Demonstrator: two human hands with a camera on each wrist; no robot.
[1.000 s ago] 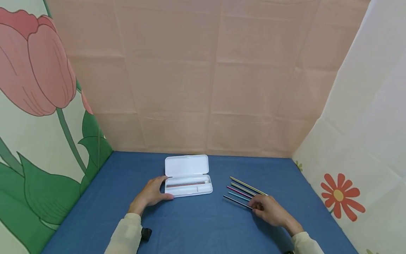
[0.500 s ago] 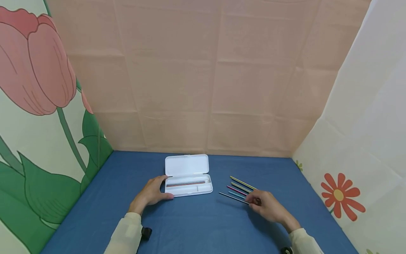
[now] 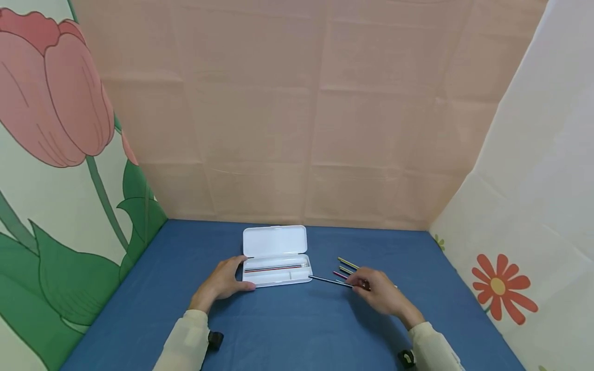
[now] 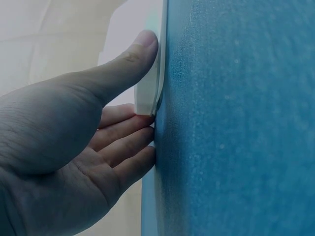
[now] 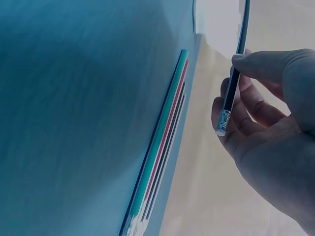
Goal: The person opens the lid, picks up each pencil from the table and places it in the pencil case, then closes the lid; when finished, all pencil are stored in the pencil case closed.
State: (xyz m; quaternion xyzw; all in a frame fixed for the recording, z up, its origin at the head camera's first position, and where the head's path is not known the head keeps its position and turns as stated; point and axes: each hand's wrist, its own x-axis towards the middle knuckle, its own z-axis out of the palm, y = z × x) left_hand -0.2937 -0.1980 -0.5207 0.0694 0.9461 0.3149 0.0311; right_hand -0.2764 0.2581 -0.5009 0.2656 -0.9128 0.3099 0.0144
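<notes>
A white pencil case (image 3: pixel 277 278) lies with its lid up on the blue cloth, pencils (image 3: pixel 274 268) in its rear compartment. My left hand (image 3: pixel 223 280) holds the case by its left end, thumb along the front side and fingers round the far side. Between the thumb and fingers of my right hand (image 3: pixel 378 291) is a dark pencil (image 5: pixel 238 64) with a metal ferrule and white eraser. Its far tip reaches the right edge of the case in the head view. Below that hand, several pencils (image 5: pixel 162 132) lie side by side, partly hidden by it in the head view.
Blue cloth (image 3: pixel 287 330) covers the table. A beige cloth (image 3: pixel 297 113) hangs behind it. On the left stands a tulip-printed panel (image 3: pixel 60 93), and on the right a white flower-printed cloth (image 3: pixel 524 170).
My right hand has lifted the dark pencil off the row and carried it left to the case. The left hand keeps its place on the case.
</notes>
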